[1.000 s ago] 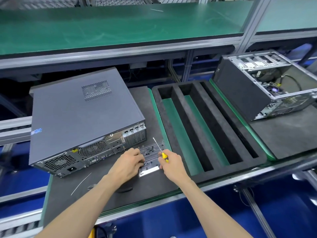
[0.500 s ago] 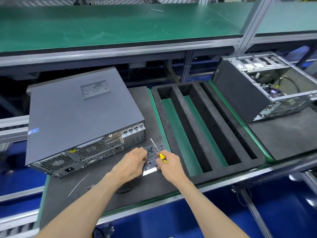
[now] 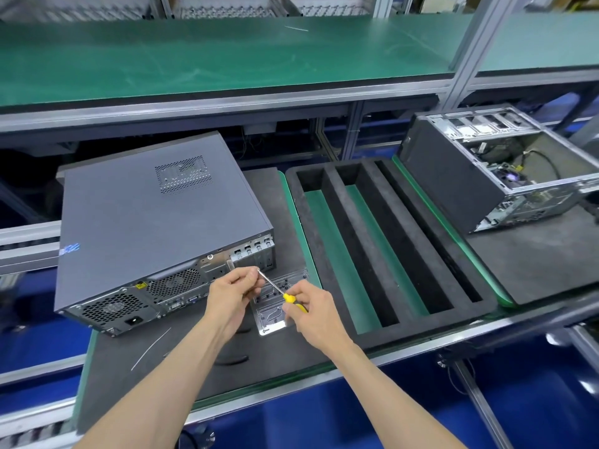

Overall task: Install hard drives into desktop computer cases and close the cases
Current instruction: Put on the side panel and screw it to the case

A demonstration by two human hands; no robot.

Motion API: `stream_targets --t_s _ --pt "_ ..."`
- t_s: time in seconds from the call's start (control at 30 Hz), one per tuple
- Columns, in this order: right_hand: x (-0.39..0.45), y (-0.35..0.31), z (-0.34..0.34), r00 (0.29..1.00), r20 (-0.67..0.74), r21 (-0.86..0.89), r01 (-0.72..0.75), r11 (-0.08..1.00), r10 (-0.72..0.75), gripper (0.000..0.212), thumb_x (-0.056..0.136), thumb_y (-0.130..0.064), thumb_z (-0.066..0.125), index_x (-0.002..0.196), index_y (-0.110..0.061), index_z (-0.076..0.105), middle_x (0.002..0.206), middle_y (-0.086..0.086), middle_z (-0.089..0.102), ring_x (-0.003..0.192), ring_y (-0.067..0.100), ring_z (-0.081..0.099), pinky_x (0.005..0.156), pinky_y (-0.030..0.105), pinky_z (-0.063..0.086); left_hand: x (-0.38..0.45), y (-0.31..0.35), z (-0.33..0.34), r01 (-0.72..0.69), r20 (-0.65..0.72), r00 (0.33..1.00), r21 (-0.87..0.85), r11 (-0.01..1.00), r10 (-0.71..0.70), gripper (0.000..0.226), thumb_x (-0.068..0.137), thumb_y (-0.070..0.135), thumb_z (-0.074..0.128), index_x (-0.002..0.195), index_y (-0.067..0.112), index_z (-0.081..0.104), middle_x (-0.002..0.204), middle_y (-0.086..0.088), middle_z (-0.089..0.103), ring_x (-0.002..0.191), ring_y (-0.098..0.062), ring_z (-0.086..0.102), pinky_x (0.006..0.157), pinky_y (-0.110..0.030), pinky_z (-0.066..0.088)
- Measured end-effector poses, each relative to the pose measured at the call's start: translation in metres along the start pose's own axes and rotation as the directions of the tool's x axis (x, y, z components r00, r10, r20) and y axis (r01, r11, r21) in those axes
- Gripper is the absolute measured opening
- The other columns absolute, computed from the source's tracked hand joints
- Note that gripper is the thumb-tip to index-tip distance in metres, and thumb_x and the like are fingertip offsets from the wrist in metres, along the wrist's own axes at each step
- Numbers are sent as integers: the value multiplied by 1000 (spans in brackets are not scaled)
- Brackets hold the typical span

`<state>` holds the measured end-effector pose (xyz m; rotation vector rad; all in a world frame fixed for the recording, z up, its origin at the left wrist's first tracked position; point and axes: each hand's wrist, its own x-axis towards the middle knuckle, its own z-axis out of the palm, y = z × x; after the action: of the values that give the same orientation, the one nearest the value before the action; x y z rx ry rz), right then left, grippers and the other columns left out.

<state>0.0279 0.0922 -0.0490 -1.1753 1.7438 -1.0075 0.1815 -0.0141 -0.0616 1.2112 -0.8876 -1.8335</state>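
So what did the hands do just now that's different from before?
The left hand lifted off the clear screw tray and now pinches the screwdriver tip. The right hand kept hold of the yellow handle, tilting the shaft leftward. Both computer cases and the foam tray stayed put.

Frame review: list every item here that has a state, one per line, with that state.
Left computer case: closed, lying flat.
Right computer case: open, insides showing.
Foam tray: slots empty.
Screwdriver: held off the mat, tip at the left fingers.
Screw tray: lying flat on the mat.
Left hand: pinching at the screwdriver tip.
Right hand: gripping the yellow handle.
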Motion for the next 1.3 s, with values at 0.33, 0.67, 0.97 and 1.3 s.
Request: stream_targets --t_s 0.33,0.67,0.97,1.3 --pt "-4 -11 0 999 -46 10 13 1000 -12 2 91 -16 67 92 -16 65 70 0 69 64 12 66 56 24 49 -7 18 9 83 31 996 -48 995 -81 14 97 15 64 105 7 71 103 -9 77 80 -11 74 67 -23 55" --pt "-14 -23 9 952 -228 -262 141 955 -203 10 95 -28 65 92 -19 64 60 -13 52 58 6 51 53 16 36 -16 37 35 87 -133 987 -56 995 -94 14 91 14 73 99 2 72 92 -10 78 78 -18 76 57 -24 59" --pt "-2 -58 17 932 -269 -369 133 920 -243 21 103 -26 51 95 -9 62 64 2 53 61 27 48 64 45 44 -11 59 60 140 -90 981 -279 950 -171 25 97 -5 56 119 -5 66 98 -11 74 73 -12 75 66 -23 57" --pt "-2 -66 24 923 -322 -427 57 902 -211 16 103 -25 50 94 -15 57 76 1 64 63 18 45 61 34 31 -8 61 58 169 -102 976 -201 965 -192 18 95 2 62 111 -1 71 102 -10 77 73 -11 74 71 -26 55"
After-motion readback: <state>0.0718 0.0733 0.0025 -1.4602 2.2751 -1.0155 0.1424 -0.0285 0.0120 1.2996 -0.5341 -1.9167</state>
